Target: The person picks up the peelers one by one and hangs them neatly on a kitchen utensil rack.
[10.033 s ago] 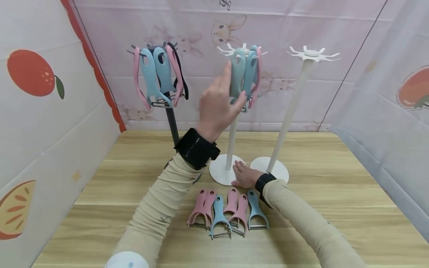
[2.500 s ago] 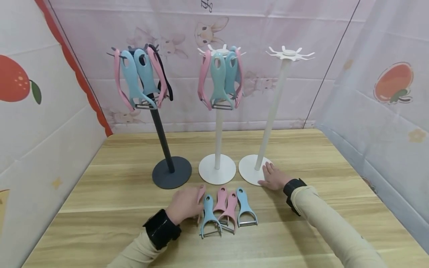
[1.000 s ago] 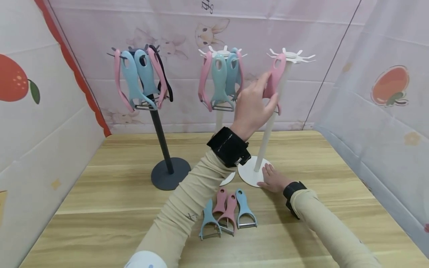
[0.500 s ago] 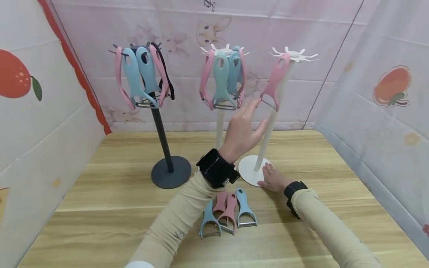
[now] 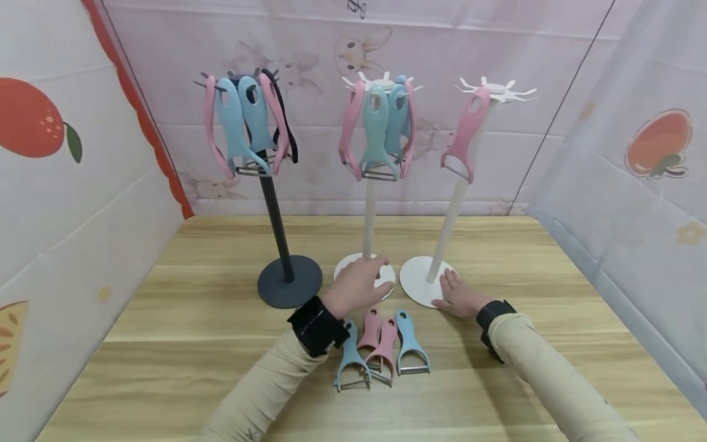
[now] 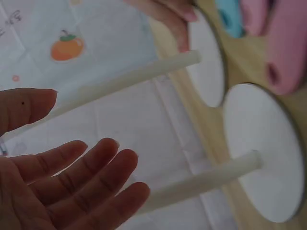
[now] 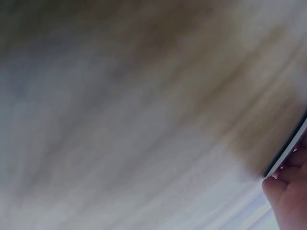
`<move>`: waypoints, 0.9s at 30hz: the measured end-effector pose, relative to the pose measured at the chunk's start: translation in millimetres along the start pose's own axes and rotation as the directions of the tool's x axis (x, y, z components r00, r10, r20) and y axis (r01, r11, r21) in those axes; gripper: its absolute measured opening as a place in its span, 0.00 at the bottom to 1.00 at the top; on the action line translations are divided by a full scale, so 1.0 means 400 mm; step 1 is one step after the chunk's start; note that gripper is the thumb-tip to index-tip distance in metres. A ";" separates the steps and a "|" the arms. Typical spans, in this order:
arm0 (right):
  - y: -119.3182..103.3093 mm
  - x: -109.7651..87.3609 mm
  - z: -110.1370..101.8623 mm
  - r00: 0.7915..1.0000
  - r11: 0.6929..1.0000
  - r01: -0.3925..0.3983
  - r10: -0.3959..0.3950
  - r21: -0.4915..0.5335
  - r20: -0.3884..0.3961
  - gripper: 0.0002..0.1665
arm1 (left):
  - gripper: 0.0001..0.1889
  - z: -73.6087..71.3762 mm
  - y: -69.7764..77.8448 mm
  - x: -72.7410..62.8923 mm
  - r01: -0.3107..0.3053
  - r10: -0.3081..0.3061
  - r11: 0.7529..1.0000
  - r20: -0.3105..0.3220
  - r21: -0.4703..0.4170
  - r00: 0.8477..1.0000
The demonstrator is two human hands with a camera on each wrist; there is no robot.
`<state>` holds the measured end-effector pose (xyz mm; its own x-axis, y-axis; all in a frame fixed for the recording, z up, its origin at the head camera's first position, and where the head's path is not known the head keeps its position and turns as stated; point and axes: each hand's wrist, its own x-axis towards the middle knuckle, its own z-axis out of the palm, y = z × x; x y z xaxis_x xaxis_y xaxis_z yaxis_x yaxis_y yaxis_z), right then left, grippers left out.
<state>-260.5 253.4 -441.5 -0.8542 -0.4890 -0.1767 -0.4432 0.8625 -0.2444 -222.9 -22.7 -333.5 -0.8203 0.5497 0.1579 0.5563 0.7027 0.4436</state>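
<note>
My left hand (image 5: pixel 356 287) is in front of the middle white stand's base (image 5: pixel 343 263), above the loose peelers, with nothing in it; the left wrist view shows its fingers relaxed and spread. My right hand (image 5: pixel 461 296) rests with straight fingers on the round base (image 5: pixel 414 285) of the right white stand. From that stand's hooks hangs one pink peeler (image 5: pixel 469 132). On the table lie two blue peelers, the left one (image 5: pixel 350 353) and the right one (image 5: pixel 407 334), with two pink peelers (image 5: pixel 388 337) between them, partly overlapping.
The middle white stand (image 5: pixel 369 215) carries several pink and blue peelers (image 5: pixel 375 126). At left a dark stand (image 5: pixel 276 224) holds several peelers (image 5: pixel 232 120) and a black one (image 5: pixel 284 116). Printed cloth (image 5: pixel 309 172) encloses the wooden table (image 5: pixel 182 344) behind and at the sides.
The left hand took a pink peeler from the table, hung it on the right stand, let go and came down leftward. Earlier the right hand shifted from the middle base to the right one.
</note>
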 end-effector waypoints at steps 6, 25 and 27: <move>-0.001 -0.007 -0.008 1.000 0.999 0.007 -0.008 0.033 0.006 0.44 | 0.16 0.040 -0.046 -0.047 0.071 -0.080 0.992 0.089 0.103 0.993; -0.016 -0.013 -0.017 1.000 0.998 0.010 -0.010 0.061 0.008 0.42 | 0.22 0.120 -0.097 -0.147 0.114 -0.154 0.970 0.176 0.215 0.972; -0.018 -0.013 -0.018 1.000 0.998 0.000 -0.001 0.062 0.015 0.43 | 0.22 0.121 -0.094 -0.149 0.115 -0.158 0.967 0.178 0.229 0.971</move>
<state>-254.8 250.7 -432.0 -0.8495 -0.4918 -0.1912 -0.4253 0.8527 -0.3033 -188.3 -60.1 -402.2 -0.8612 0.5030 -0.0734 0.4733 0.8461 0.2449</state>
